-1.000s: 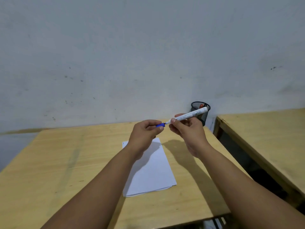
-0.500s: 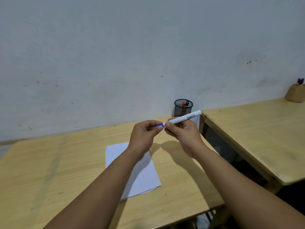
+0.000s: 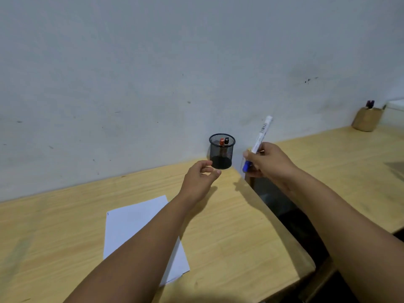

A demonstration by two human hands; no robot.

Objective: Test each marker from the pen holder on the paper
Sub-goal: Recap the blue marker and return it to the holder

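The right hand grasped the blue-capped marker steeply tilted, cap down, over the gap past the desk edge. The left hand, loosely curled and holding nothing, hovered just before the mesh pen holder near the desk's far corner. The paper lay nearer, under the left forearm.

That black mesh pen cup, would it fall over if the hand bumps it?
Possibly. The mesh pen holder looks light, being see-through wire with only two markers inside. It stands taller than its base, so a bump near the rim may tip it.
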